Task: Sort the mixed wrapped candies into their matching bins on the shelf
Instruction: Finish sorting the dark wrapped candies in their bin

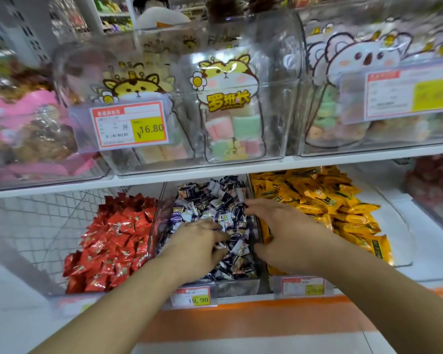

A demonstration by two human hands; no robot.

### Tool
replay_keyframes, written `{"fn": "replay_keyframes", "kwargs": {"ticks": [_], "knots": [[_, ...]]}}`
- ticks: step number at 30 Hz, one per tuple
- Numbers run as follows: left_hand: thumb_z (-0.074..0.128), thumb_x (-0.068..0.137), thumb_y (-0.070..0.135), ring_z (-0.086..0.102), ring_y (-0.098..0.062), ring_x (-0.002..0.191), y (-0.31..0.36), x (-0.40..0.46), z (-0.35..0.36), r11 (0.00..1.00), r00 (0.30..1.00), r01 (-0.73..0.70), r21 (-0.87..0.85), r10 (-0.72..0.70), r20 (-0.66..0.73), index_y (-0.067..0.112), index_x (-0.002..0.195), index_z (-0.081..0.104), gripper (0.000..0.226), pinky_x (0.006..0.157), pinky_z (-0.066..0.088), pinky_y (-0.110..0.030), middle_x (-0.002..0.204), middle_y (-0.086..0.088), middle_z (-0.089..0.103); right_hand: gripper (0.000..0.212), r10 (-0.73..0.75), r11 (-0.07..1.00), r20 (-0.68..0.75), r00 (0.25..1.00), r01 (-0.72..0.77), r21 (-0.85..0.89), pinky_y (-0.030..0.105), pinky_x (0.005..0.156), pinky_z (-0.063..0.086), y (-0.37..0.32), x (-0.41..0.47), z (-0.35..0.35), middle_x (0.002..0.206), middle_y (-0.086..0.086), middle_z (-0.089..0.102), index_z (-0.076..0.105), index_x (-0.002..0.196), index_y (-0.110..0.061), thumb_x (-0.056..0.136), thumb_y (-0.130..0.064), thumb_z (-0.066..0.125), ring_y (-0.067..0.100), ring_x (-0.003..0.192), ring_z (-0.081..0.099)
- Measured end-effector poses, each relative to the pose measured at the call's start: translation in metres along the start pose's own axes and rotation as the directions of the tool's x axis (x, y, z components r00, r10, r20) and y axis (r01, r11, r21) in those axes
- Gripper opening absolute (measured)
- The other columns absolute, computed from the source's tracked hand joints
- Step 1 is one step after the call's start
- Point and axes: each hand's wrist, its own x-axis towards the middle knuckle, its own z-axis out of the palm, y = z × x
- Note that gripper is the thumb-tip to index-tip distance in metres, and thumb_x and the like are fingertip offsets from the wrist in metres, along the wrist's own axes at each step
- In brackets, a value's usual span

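— What were the candies like?
— Small dark-blue-and-white wrapped candies [215,200], heaped in the middle clear bin [155,221] on the lower shelf.
— And the hands?
— Both in that heap: the left hand [197,241] with fingers curled into the wrappers, the right hand [281,231] spread wide, fingers fairly straight.
— The neighbours?
— Red candies [113,241] left, yellow packets [325,200] right; pastel marshmallows [233,129] in a tub above.

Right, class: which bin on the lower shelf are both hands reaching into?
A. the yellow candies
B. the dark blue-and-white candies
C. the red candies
B: the left hand and right hand both lie on the dark blue-and-white candies in the middle bin.
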Motion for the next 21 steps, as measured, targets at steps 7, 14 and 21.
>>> {"fn": "replay_keyframes", "kwargs": {"ticks": [7,14,21], "knots": [[0.045,0.101,0.056,0.022,-0.005,0.152,0.001,-0.012,-0.003,0.998,0.998,-0.007,-0.07,0.011,0.056,0.044,0.145,0.053,0.046,0.127,0.009,-0.046,0.159,0.02,0.04,0.077,-0.002,1.0,-0.003,1.0,0.003,0.023,0.027,0.122,0.02,0.001,0.0,-0.001,0.166,-0.024,0.014,0.03,0.159,-0.035,0.092,-0.03,0.066,0.007,0.154,0.012],[0.063,0.096,0.036,0.048,-0.013,0.132,0.007,0.025,-0.015,0.97,0.956,-0.036,-0.241,-0.037,-0.291,0.034,0.131,0.062,0.035,0.118,0.03,-0.047,0.137,0.015,0.056,0.078,-0.008,0.999,-0.016,1.0,0.008,0.05,0.023,0.116,0.023,0.001,0.003,0.001,0.165,-0.026,0.016,0.029,0.158,-0.041,0.09,-0.024,0.065,0.006,0.152,0.018],[0.063,0.084,0.072,0.003,-0.033,0.158,-0.002,0.099,-0.007,0.983,0.986,0.168,-0.072,-0.167,0.025,0.049,0.161,0.004,0.1,0.126,0.006,-0.059,0.173,0.006,0.003,0.074,-0.061,0.998,-0.044,0.997,0.062,0.026,0.02,0.113,0.023,0.008,0.005,0.003,0.165,-0.024,0.016,0.03,0.158,-0.037,0.092,-0.029,0.063,0.007,0.15,0.022]]}}
